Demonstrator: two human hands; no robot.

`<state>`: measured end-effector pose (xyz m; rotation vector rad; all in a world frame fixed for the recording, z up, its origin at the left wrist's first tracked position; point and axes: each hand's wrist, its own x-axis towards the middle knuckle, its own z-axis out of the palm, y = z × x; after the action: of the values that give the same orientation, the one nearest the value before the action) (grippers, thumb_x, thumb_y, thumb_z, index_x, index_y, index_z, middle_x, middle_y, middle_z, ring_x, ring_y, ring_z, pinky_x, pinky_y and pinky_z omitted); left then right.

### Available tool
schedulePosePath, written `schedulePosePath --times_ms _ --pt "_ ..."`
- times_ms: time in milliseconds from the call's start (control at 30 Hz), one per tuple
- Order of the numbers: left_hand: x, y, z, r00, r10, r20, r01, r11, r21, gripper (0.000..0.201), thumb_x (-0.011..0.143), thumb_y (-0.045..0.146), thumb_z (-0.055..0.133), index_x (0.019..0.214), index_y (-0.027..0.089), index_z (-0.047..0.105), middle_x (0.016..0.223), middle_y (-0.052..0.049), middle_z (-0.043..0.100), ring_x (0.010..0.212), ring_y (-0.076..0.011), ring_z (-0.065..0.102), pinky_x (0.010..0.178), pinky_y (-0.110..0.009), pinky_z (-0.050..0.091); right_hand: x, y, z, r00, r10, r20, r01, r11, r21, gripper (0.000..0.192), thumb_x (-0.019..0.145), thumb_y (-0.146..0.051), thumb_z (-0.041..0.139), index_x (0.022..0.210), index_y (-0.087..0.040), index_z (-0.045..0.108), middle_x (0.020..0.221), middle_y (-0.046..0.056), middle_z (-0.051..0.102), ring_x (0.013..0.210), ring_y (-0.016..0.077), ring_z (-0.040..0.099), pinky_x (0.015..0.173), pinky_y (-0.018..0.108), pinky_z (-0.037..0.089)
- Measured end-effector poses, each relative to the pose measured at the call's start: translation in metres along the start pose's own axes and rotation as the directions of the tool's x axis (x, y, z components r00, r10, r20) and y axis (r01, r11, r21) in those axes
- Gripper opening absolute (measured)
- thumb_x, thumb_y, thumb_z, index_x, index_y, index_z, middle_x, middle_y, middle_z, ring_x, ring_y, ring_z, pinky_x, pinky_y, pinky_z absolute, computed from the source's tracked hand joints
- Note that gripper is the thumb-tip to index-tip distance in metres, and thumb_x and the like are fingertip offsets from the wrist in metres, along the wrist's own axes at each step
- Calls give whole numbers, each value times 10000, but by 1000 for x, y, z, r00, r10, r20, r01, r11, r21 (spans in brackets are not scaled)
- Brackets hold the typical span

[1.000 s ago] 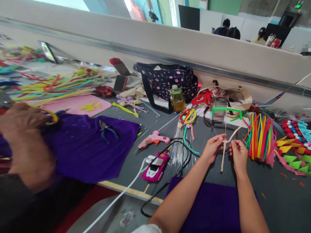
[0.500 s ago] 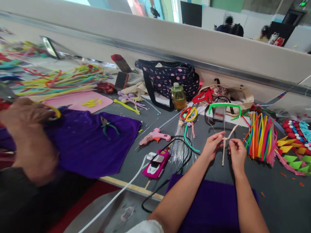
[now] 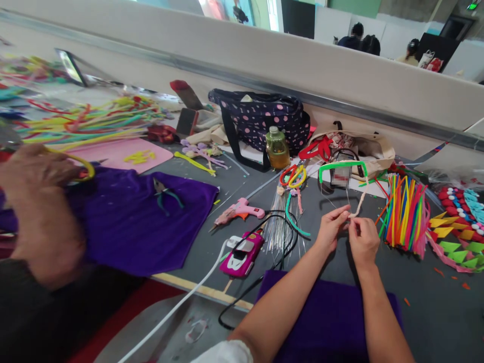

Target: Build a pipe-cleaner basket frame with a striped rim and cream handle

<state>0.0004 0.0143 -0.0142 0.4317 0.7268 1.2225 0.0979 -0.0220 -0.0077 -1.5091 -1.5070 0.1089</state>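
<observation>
My left hand (image 3: 331, 228) is closed, its thumb and forefinger pinching a cream pipe cleaner (image 3: 360, 204) where it meets thin wires. Close against it, my right hand (image 3: 363, 241) also pinches that pipe cleaner near the joint. The fingers hide the joint itself and the lower end. From there the cream stem slants up to a green pipe cleaner (image 3: 343, 165), bent like a wide bracket at the top of the wires. Just right of my hands lies a bundle of coloured pipe cleaners (image 3: 406, 214).
Left of my arms are a pink glue gun (image 3: 239, 213), a magenta device (image 3: 242, 256) with cables, and clear glue sticks or wires (image 3: 280, 227). Behind stand a bottle (image 3: 277, 148) and a dotted bag (image 3: 260, 116). A co-worker's hand (image 3: 34, 176) is by pliers (image 3: 166, 194) on purple cloth.
My right hand has moved left and met my left hand at the joint. The hanging cream end is now covered, and the green bracket has shifted slightly left.
</observation>
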Motion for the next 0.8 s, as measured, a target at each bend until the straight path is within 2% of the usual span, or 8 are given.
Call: schedulePosePath --times_ms 100,200,267,400,500,567,700,800 --pt "2 3 -3 1000 -5 9 5 1000 7 452 598 348 812 987 141 711 845 -75 685 737 -145 629 690 -290 526 4 8 -6 963 249 -104 -226 955 194 262 865 -449 512 848 -198 586 747 43 618 626 142 558 617 271 457" --pt "4 5 -5 999 -29 31 28 999 36 433 633 352 790 997 134 703 892 -103 690 760 -163 641 648 -277 537 9 21 -10 891 448 -68 -400 848 348 378 850 -541 473 785 -179 558 610 5 584 493 118 526 507 245 445" --pt "4 7 -5 998 -43 50 40 998 49 420 642 345 785 994 132 701 904 -109 691 758 -165 643 623 -268 541 13 28 -12 878 475 -60 -421 826 375 402 833 -555 480 775 -168 569 646 23 606 513 120 540 487 236 446" --pt "2 8 -4 992 -72 104 66 996 57 404 633 321 792 976 125 705 867 -100 689 740 -161 642 592 -253 542 17 34 -13 872 472 -129 -381 820 426 430 756 -503 603 1022 -165 590 902 77 650 580 115 561 462 219 439" --pt "1 8 -3 987 -99 127 89 992 84 405 631 316 793 972 116 706 856 -102 690 722 -158 640 579 -247 537 18 32 -14 864 504 -5 -431 743 512 385 800 -503 556 936 -152 636 692 16 608 449 71 460 412 196 380" --pt "0 8 -2 983 -122 135 107 988 115 410 632 319 791 974 111 705 858 -105 692 705 -150 637 570 -242 531 19 31 -14 845 532 56 -467 682 563 380 792 -513 572 874 -151 650 649 2 589 453 69 456 404 187 367" --pt "-1 8 -1 974 -164 156 133 972 192 432 608 325 806 965 106 702 859 -107 696 691 -148 637 569 -246 526 21 31 -16 817 575 43 -469 619 629 366 721 -510 660 823 -158 644 718 11 614 514 77 489 404 181 376" --pt "-3 8 1 970 -179 165 134 959 252 458 563 313 833 947 105 697 831 -96 693 696 -156 644 608 -275 539 23 34 -18 805 593 29 -459 589 665 339 687 -480 705 772 -161 628 642 -19 570 497 70 470 394 172 355"
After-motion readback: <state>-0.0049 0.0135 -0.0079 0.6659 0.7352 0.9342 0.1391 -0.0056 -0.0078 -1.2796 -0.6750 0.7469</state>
